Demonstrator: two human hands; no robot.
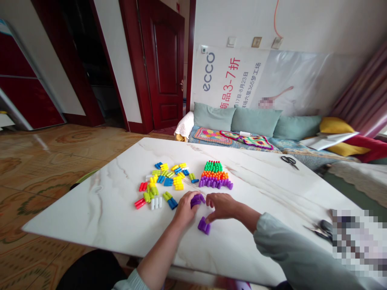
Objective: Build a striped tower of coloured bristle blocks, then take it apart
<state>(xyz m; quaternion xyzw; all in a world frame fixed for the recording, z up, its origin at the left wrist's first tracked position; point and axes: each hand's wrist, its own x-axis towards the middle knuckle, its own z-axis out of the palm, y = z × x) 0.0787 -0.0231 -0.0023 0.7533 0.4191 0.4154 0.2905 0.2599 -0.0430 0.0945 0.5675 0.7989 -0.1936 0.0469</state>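
My left hand is closed around a group of small purple plastic cylinders, partly hidden by its fingers. Across from it, my right hand curves with thumb and fingers apart and nothing plainly between them. Its thumb tip is at the edge of another purple cluster lying on the table; whether it touches is hard to tell. Beyond both hands lie rows of similar pieces: purple ones in front, then orange ones, with green ones tipped in red at the back.
Yellow, blue, red and white cylinders lie left of the hands on a white marbled table. Black scissors rest near the far right edge, another pair at the right. A cushioned sofa stands behind.
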